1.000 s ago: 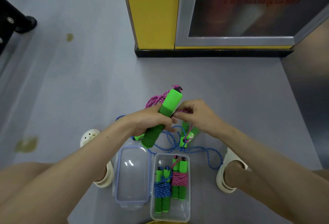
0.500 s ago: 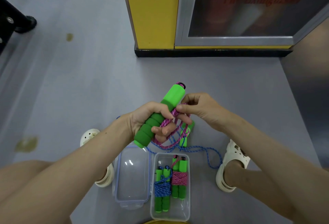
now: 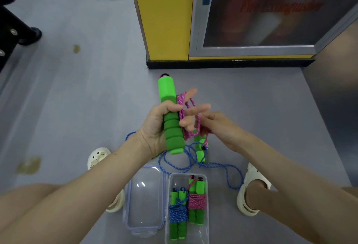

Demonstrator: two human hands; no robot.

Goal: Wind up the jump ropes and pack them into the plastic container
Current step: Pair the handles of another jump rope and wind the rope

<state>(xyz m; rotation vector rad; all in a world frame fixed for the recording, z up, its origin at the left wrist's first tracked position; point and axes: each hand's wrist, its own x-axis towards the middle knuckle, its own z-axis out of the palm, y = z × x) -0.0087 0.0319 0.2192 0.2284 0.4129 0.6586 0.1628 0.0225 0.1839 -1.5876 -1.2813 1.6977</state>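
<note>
My left hand (image 3: 155,127) grips a green foam handle (image 3: 170,115) upright, and loops of its pink rope (image 3: 187,116) lie over the spread fingers. My right hand (image 3: 219,127) pinches the pink rope just right of those loops. The rope's second green handle (image 3: 200,151) hangs below my hands. A loose blue rope (image 3: 217,166) lies on the floor under them. The clear plastic container (image 3: 206,212) sits near my feet and holds two wound ropes, one blue (image 3: 178,214) and one pink (image 3: 196,201).
The container's clear lid (image 3: 145,201) lies just left of it. My white sandals (image 3: 96,158) (image 3: 253,177) flank the container. A yellow cabinet (image 3: 164,15) with a black base stands ahead. A black chair leg (image 3: 21,30) is at far left.
My left hand has turned the green handle from tilted right to upright. Pink rope loops have gathered over its fingers. My right hand has dropped lower beside the handle.
</note>
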